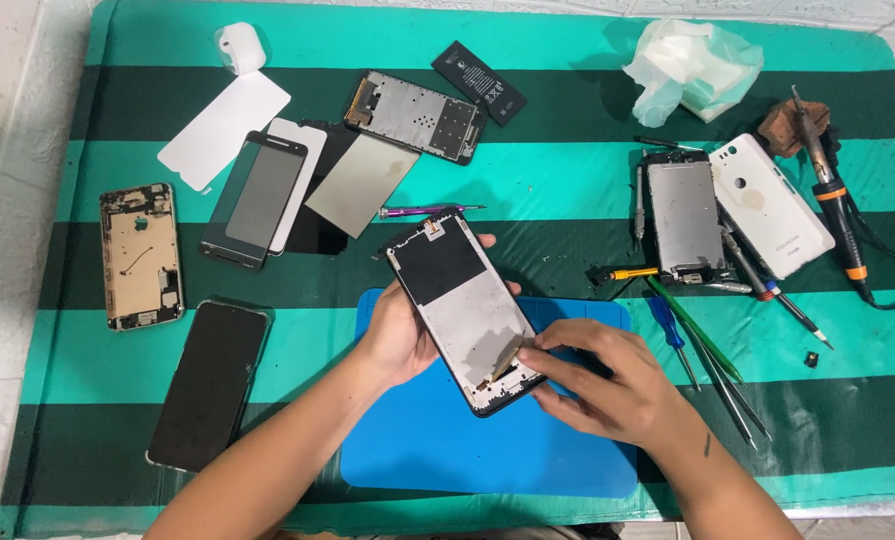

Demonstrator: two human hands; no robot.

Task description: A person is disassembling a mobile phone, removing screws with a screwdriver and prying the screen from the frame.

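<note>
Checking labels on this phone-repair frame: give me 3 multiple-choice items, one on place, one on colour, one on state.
1. Where does the purple-handled screwdriver lie?
A. On the striped cloth, just above the held phone
B. On the blue mat
C. On the white phone back cover

2. What colour is the flat rubber mat under the hands?
A. Red
B. Blue
C. Yellow

3. How is the opened phone frame with its black and grey inner panel supported?
A. Lying flat, untouched
B. Propped on the soldering iron
C. Gripped by the left hand while the right hand works its lower end

Answers:
1 A: it rests on the green striped cloth beyond the frame's top edge.
2 B: the mat is plainly blue.
3 C: left fingers wrap the frame; right fingertips press near its bottom.
</note>
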